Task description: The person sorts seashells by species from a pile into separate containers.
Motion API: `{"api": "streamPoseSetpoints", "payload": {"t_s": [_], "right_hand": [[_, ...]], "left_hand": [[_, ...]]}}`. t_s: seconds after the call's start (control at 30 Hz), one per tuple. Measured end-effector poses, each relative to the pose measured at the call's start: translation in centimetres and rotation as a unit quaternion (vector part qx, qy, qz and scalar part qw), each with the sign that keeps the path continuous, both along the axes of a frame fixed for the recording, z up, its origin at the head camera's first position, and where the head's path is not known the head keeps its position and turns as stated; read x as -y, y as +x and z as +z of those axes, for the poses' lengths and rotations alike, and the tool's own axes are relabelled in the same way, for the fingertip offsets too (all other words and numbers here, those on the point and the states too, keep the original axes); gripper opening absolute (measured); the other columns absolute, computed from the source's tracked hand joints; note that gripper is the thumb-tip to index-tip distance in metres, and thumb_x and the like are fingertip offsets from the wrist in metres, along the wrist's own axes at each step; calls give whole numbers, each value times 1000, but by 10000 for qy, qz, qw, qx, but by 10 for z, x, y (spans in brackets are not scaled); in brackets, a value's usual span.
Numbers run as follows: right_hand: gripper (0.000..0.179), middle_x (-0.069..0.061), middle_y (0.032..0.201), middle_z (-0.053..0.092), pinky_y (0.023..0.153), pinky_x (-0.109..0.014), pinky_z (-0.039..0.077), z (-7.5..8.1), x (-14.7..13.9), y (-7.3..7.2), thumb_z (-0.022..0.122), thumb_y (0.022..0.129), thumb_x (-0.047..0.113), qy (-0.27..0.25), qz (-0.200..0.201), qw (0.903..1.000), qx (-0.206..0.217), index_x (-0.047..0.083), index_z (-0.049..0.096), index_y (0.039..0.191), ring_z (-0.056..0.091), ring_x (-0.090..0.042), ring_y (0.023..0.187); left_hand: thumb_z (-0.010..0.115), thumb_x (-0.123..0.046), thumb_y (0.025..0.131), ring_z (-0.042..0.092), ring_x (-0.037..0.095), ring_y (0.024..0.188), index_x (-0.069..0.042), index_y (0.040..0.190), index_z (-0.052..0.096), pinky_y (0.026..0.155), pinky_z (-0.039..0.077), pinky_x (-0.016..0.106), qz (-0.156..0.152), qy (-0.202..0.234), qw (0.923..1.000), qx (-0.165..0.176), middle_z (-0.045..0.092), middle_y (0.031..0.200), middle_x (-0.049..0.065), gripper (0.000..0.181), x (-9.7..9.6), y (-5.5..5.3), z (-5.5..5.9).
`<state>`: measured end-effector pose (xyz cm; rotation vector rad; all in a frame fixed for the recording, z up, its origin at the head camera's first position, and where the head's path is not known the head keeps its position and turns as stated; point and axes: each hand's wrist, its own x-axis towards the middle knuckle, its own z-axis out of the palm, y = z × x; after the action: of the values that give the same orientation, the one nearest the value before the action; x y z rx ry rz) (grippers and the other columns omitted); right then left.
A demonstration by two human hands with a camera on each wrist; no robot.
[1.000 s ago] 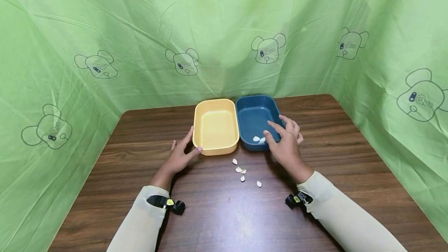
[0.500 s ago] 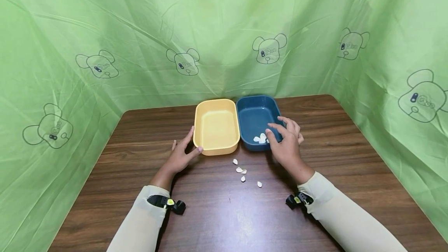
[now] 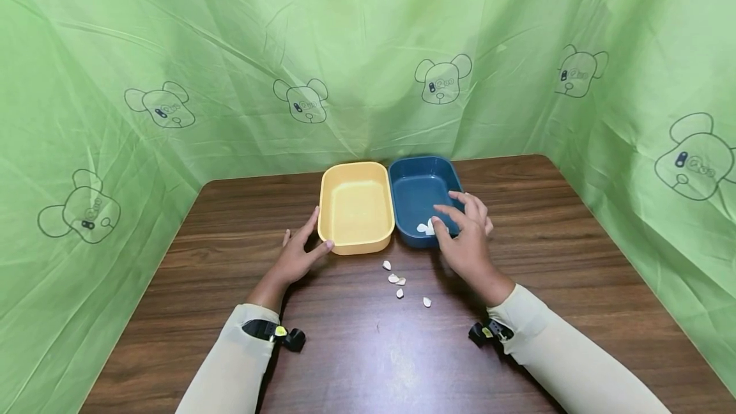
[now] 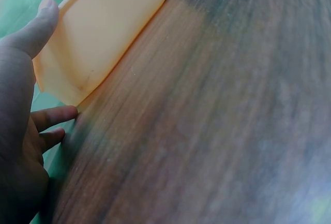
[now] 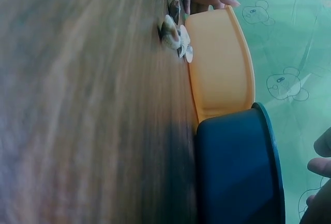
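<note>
My left hand (image 3: 294, 262) lies along the left side of a yellow tray (image 3: 355, 209). Its thumb and fingers are extended at the near left corner, also in the left wrist view. Directly right of that stands a dark blue tray (image 3: 416, 193) of the same shape. Over its near right part hovers my right hand (image 3: 468, 241), thumb and index finger apart and nothing seen between them. Small white shells (image 3: 422, 228) lie inside the blue tray by the near wall, partly hidden by the thumb. In the right wrist view only fingertips (image 5: 320, 167) of this hand show.
Several small pale shells lie loose on the wooden table in front of the trays, among them one shell (image 3: 427, 302) off to the right and one shell (image 3: 386, 265) near the yellow tray. A green curtain (image 3: 368, 50) surrounds the table's back and sides.
My right hand has shifted slightly left over the blue tray. More white shells show inside the tray than a second ago. My left hand keeps its place at the yellow tray.
</note>
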<state>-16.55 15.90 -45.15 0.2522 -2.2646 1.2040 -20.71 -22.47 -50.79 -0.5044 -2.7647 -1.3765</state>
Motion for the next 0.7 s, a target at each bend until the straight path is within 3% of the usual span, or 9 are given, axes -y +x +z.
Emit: {"api": "streamPoseSetpoints", "payload": {"t_s": [0.2, 0.37, 0.53, 0.7], "right_hand": [[21, -18, 151, 60, 112, -74, 17, 1, 4, 4, 79, 97, 8, 128, 71, 9997, -188, 6, 83, 118, 34, -48, 152], [19, -20, 145, 61, 104, -67, 26, 3, 8, 8, 78, 96, 6, 389, 264, 9972, -580, 6, 83, 115, 40, -48, 141], [20, -26, 137, 63, 108, -62, 35, 4, 13, 12, 80, 93, 1, 482, 622, 9925, -931, 1, 82, 112, 48, -48, 130], [21, -25, 134, 65, 106, -59, 41, 6, 17, 17, 81, 91, -1, 538, 945, 9889, -1013, 0, 82, 112, 52, -47, 127]], "left_hand": [[68, -63, 103, 30, 49, 164, -37, 177, 14, 126, -11, 82, 17, -10, 10000, -24, 37, 177, 11, 95, -1, 1, 2], [66, -59, 105, 29, 44, 166, -37, 177, 10, 128, -12, 79, 65, -153, 9998, 95, 35, 178, 9, 94, -1, 2, 5], [68, -54, 106, 29, 44, 166, -37, 177, 10, 128, -11, 79, 74, -216, 9997, 117, 36, 178, 9, 93, -1, 2, 6], [67, -60, 104, 29, 48, 165, -37, 177, 13, 127, -9, 81, 66, -120, 9999, 34, 37, 177, 12, 94, -1, 2, 3]]}}
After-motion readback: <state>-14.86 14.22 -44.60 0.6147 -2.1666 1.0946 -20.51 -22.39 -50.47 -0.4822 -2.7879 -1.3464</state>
